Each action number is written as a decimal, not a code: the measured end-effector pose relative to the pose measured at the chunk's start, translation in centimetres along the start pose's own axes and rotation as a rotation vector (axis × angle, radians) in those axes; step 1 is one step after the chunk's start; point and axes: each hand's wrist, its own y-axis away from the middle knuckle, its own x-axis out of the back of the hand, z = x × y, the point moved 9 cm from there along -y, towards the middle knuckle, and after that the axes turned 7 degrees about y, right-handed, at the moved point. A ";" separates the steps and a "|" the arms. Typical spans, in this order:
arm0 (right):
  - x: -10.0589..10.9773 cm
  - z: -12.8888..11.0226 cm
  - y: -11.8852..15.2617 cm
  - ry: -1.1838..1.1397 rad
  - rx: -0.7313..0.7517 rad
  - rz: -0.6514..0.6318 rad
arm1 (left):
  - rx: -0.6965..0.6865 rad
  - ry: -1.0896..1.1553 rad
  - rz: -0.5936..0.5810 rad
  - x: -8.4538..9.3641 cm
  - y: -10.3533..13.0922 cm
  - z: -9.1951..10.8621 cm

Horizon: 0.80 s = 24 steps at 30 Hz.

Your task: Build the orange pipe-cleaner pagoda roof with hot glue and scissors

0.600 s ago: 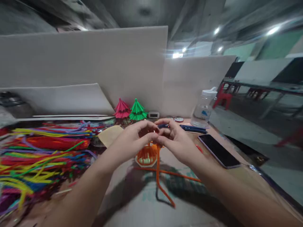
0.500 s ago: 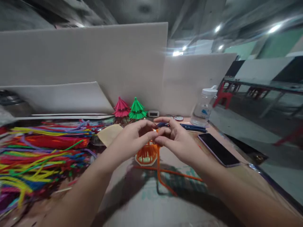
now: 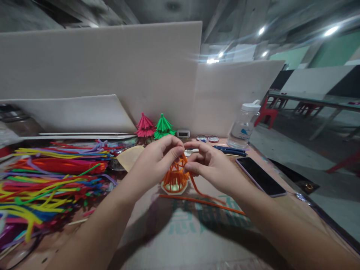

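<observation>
An orange pipe-cleaner frame (image 3: 172, 179) stands on a pale, many-sided base in the middle of the table. At its top, my left hand (image 3: 164, 153) pinches an orange pipe cleaner (image 3: 194, 184) between thumb and fingers. My right hand (image 3: 206, 159) is closed on the same strand from the other side, its thumb beside the frame; the exact grip is partly hidden. The strand's free end trails down to the right. In front of the base lies another orange pipe cleaner (image 3: 201, 201), flat on the table.
Many coloured pipe cleaners (image 3: 53, 187) are heaped at the left. Pink (image 3: 145, 125) and green (image 3: 163, 126) tree-like pieces stand at the back by white boards (image 3: 112, 63). A water bottle (image 3: 242, 125) and a phone (image 3: 261, 176) are at the right.
The strand's free end has swung up and to the right. My right hand's fingers have opened slightly from the left hand, showing more of the frame. The view has shifted slightly.
</observation>
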 end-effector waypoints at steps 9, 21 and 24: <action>-1.3 1.9 0.5 0.043 -0.253 -0.311 | -0.087 0.202 0.255 4.5 -0.1 0.1; 0.3 1.0 1.0 -0.007 -0.249 -0.414 | -0.056 0.376 0.243 5.4 -0.3 -1.4; 0.1 1.1 1.1 -0.006 -0.262 -0.415 | -0.053 0.399 0.233 5.4 -0.3 -1.6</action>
